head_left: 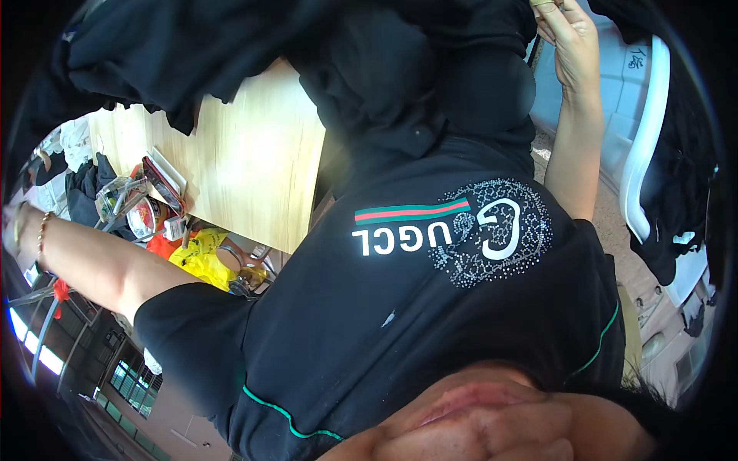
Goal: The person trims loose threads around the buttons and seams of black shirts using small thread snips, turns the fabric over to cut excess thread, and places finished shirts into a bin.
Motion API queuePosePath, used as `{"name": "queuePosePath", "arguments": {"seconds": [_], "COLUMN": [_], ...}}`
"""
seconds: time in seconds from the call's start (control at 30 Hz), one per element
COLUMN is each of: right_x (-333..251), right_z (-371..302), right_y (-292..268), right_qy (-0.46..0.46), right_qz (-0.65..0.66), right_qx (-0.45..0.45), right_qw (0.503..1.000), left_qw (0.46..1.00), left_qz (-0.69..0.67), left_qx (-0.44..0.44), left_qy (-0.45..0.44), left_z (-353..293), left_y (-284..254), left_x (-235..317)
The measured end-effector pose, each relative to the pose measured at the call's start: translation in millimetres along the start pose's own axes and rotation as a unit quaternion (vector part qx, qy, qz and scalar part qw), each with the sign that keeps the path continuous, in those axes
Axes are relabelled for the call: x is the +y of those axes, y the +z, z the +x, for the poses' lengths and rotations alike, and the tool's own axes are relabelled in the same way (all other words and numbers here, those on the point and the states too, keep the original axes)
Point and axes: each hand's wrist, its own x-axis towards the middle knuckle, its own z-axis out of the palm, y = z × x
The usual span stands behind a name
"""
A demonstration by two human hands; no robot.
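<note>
My left hand [13, 227] reaches out to the far left. Its fingers run into the dark rim of the picture, so their pose is hidden; a beaded bracelet circles the wrist. My right hand [570, 38] is raised at the upper right beside black fabric. Its fingers are curled and partly cut off by the top edge, and what they hold, if anything, I cannot make out. Black cloth [161, 54] lies bunched over the far part of a light wooden table [273, 154]. More dark fabric [377, 73] is heaped in front of my body.
Along the table's left edge sit a dark red notebook [163, 186], a round tub [144, 219] and a yellow plastic bag [201, 257]. To my right stands a large pale plastic basin [642, 154], with black clothes [684, 161] beyond its rim.
</note>
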Motion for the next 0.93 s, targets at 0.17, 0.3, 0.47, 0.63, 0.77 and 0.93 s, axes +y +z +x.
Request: {"name": "queuePosePath", "arguments": {"seconds": [0.17, 0.3, 0.47, 0.63, 0.77, 0.93], "right_x": [5, 7, 10, 25, 28, 5], "right_z": [-5, -12, -26, -45, -41, -29], "right_y": [2, 10, 26, 47, 31, 2], "right_qy": [0.016, 0.021, 0.064, 0.001, 0.01, 0.018], "right_qz": [-0.016, -0.024, -0.037, -0.14, -0.126, 0.018], "right_qx": [-0.047, -0.117, -0.228, -0.299, -0.338, -0.593], "right_qw": [0.999, 0.993, 0.971, 0.944, 0.932, 0.805], "left_qw": [0.988, 0.952, 0.947, 0.93, 0.968, 0.917], "left_qz": [0.089, 0.067, 0.128, 0.251, 0.168, 0.057], "left_qx": [-0.091, -0.244, -0.279, -0.222, -0.098, -0.246], "left_qy": [0.086, 0.175, 0.097, 0.151, 0.157, 0.31], "left_z": [-44, -126, -174, -119, -128, -213], "left_y": [75, 173, 220, 214, 249, 216], "left_x": [-7, -7, -64, -133, -5, 133]}}
